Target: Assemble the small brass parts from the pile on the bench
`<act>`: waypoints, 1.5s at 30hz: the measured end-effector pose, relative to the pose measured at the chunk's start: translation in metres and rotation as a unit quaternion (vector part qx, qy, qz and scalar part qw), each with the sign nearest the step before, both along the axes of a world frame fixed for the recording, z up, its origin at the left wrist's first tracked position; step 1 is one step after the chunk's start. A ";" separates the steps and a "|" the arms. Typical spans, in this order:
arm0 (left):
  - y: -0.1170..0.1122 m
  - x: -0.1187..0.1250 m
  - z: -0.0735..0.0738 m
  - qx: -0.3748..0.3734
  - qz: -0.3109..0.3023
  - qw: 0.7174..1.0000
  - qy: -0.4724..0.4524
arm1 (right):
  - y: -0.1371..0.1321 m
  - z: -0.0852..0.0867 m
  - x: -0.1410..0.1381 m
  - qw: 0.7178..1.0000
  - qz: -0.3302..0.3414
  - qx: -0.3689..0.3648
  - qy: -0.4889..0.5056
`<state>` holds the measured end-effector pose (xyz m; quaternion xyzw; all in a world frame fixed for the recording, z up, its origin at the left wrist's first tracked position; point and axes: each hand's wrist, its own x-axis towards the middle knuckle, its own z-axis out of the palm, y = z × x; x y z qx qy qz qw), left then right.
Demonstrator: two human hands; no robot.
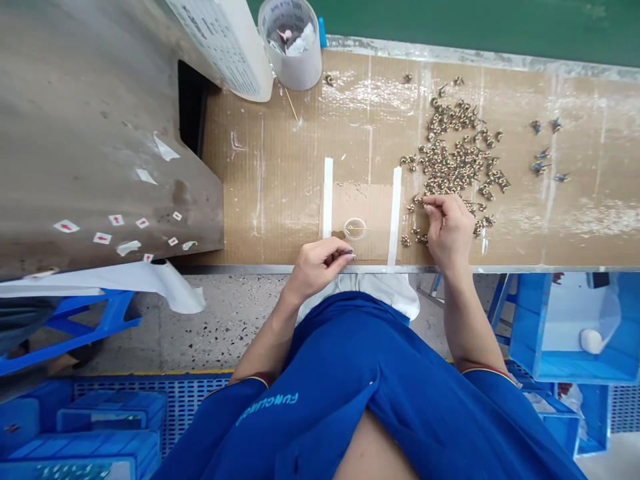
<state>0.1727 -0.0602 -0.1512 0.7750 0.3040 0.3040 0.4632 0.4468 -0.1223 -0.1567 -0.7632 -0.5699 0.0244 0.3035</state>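
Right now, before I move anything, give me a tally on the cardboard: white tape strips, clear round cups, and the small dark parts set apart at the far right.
White tape strips: 2
Clear round cup: 1
Small dark parts: 5
Total: 8

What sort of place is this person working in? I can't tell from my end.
Probably a factory small-parts assembly line: a cardboard-covered workbench scattered with small brass-coloured metal parts, blue plastic crates beside it, and a blue work shirt with printed lettering.
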 end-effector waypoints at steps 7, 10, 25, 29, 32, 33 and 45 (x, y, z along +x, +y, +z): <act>0.000 0.000 0.001 0.001 0.000 1.000 -0.006 | -0.001 0.002 0.001 0.999 0.029 -0.032 0.002; 0.000 0.000 0.001 0.012 0.006 1.000 -0.016 | -0.002 0.010 0.003 0.999 0.013 -0.026 0.039; -0.007 0.009 -0.002 0.099 -0.029 0.992 0.071 | -0.032 0.018 -0.097 0.915 -0.001 -0.031 0.402; -0.007 0.009 -0.003 0.101 -0.029 0.992 0.068 | -0.032 0.012 -0.102 0.908 0.008 -0.047 0.417; -0.006 0.009 -0.004 0.092 -0.036 0.991 0.086 | -0.033 0.012 -0.101 0.910 0.015 -0.055 0.410; -0.006 0.009 -0.005 0.091 -0.038 0.991 0.092 | -0.033 0.012 -0.101 0.912 0.017 -0.056 0.406; -0.005 0.007 -0.009 0.120 -0.050 0.990 0.046 | -0.031 0.016 -0.101 0.933 0.065 -0.055 0.349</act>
